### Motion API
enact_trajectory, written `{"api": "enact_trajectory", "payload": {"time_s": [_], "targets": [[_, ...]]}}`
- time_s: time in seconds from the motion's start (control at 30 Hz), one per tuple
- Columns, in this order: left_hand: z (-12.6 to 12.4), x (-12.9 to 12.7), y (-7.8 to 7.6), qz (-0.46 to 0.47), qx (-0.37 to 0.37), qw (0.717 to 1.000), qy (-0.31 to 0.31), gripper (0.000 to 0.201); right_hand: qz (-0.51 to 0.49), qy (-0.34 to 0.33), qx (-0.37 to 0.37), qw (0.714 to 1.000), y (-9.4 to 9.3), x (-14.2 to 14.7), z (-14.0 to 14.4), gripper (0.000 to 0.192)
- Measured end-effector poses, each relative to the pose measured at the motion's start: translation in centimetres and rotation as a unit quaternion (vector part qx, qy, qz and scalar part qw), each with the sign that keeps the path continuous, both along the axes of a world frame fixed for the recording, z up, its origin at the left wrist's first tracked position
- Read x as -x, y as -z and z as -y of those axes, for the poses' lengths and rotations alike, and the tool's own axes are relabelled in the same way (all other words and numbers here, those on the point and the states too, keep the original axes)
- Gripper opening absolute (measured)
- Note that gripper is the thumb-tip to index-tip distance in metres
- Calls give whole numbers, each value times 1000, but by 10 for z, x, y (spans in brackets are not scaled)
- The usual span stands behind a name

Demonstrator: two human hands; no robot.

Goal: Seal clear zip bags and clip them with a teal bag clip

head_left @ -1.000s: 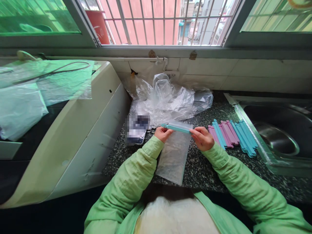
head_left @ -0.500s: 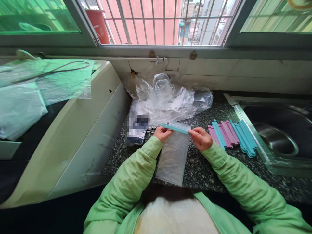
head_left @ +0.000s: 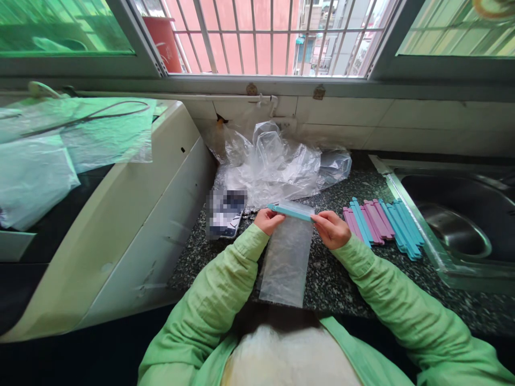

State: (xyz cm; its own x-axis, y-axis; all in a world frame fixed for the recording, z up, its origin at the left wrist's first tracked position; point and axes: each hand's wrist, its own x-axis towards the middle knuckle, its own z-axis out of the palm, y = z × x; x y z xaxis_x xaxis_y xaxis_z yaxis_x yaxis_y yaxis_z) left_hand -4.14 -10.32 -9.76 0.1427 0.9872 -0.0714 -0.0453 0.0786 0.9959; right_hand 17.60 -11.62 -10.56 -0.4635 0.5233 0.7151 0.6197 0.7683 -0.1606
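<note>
Fingers closed, the left hand (head_left: pixel 268 221) and right hand (head_left: pixel 332 229) pinch a blue clip (head_left: pixel 292 212) near its ends, across a clear bag (head_left: pixel 286 262) by the worktop's (head_left: pixel 332 284) front edge — I'd hold the bag smooth, the clip straight — pressing evenly.

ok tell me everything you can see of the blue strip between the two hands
The blue strip is slim, straight and light blue, apparently plastic. It lies across the clear bag near its far end, tilted slightly, right end nearer the person. The left hand grips it near its left end; the right hand pinches its right end. Whether it is fastened is unclear.
</note>
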Motion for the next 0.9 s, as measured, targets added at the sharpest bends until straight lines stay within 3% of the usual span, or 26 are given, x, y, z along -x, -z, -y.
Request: {"api": "enact_trajectory", "payload": {"time_s": [0.23, 0.43, 0.6, 0.77, 0.9], "targets": [[-1, 5, -2, -57, -12, 998, 15, 51, 0, 0, -15, 1000, 0, 1, 0, 26], [2, 3, -9, -45, -19, 999, 13, 55, -4, -7, 4, 1000, -4, 2, 3, 22], [11, -6, -19, -40, -17, 998, 36, 55, -117, 28, 134, 984, -15, 8, 4, 31], [18, -13, -23, -22, -12, 995, 95, 51, -161, -19, 346, 924, -18, 16, 1, 28], [18, -13, -21, -29, -15, 994, 104, 51, -214, 0, 397, 893, -14, 20, 1, 23]]}}
